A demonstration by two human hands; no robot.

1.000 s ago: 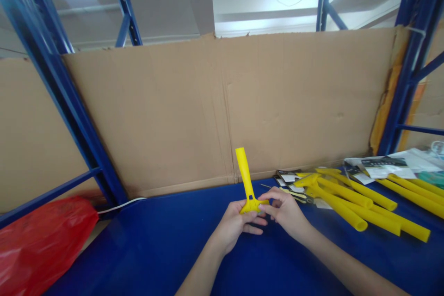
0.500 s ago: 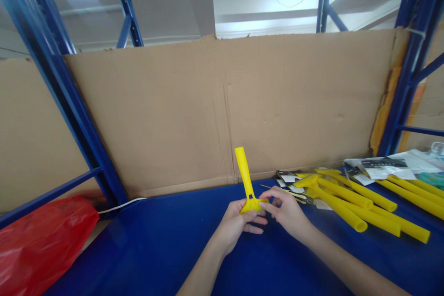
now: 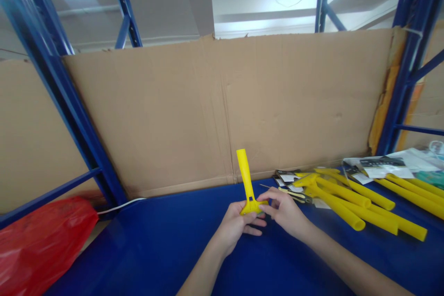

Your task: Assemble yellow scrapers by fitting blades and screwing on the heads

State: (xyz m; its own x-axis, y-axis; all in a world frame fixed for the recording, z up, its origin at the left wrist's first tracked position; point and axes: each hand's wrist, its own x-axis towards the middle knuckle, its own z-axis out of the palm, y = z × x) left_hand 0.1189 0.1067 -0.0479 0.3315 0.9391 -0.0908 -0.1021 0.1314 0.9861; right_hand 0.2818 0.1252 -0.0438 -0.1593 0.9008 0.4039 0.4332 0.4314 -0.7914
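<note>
A yellow plastic scraper (image 3: 245, 175) stands nearly upright, with its tube-shaped handle up and its flared head down. My left hand (image 3: 233, 226) grips the left side of the head, thumb in front and the other fingers behind and below. At the head's right end, my right hand (image 3: 286, 212) is closed in a pinch on the edge. Its fingertips partly cover that corner, so any small part between them is hidden. Both hands are above the blue tabletop (image 3: 166, 240).
Several yellow tube-handled pieces (image 3: 342, 206) lie piled at the right. By my right hand is a cutter-like tool (image 3: 296, 195) with a pale and black handle. Labelled packets (image 3: 385, 166) lie behind. A red plastic bag (image 3: 48, 240) sits left, and a cardboard panel (image 3: 294, 101) closes the back.
Little differs. The scraper's handle has shifted slightly right and down in view, and my right fingers have moved a little on the head's right end. Both hands keep their hold.
</note>
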